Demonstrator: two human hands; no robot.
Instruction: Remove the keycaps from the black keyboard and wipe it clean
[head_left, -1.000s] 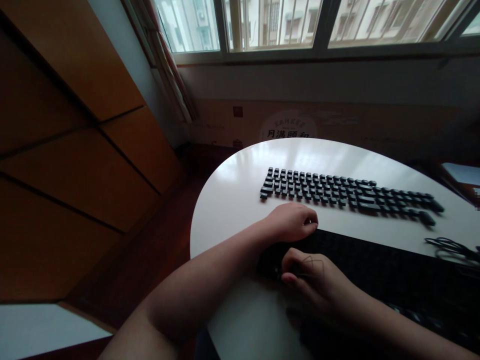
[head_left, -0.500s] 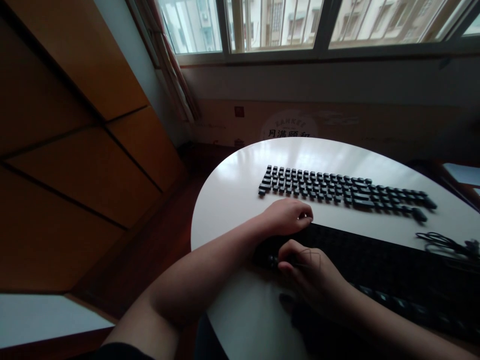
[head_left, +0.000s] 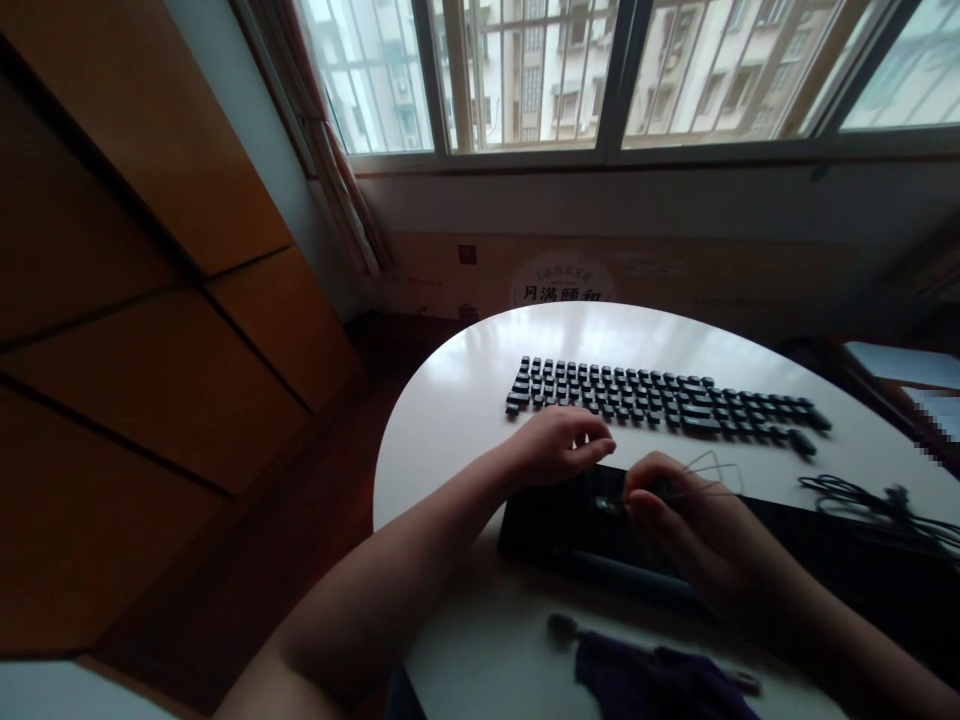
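Observation:
My right hand [head_left: 690, 520] is closed around a wire keycap puller [head_left: 712, 472], whose thin loops stick out behind the fingers. A small dark piece [head_left: 604, 506], too blurred to name, shows just past its fingertips, above the black keyboard base [head_left: 555, 530]. My left hand [head_left: 566, 443] hovers or rests at the base's far left edge, fingers bent and apart, with nothing visible in them. Beyond it, several rows of loose black keycaps [head_left: 630, 390] lie in keyboard order on the white table [head_left: 450, 420].
A bundled black cable [head_left: 862, 500] lies at the right, behind the keyboard base. Near the front edge are a dark purple cloth [head_left: 652, 680] and a small dark brush-like piece [head_left: 561, 628]. Wooden cupboards [head_left: 135, 440] stand to the left.
My right hand has moved right and up from the keyboard base's left end. My left hand's fingers have loosened at the far edge. The view has tilted up, with the cloth now visible.

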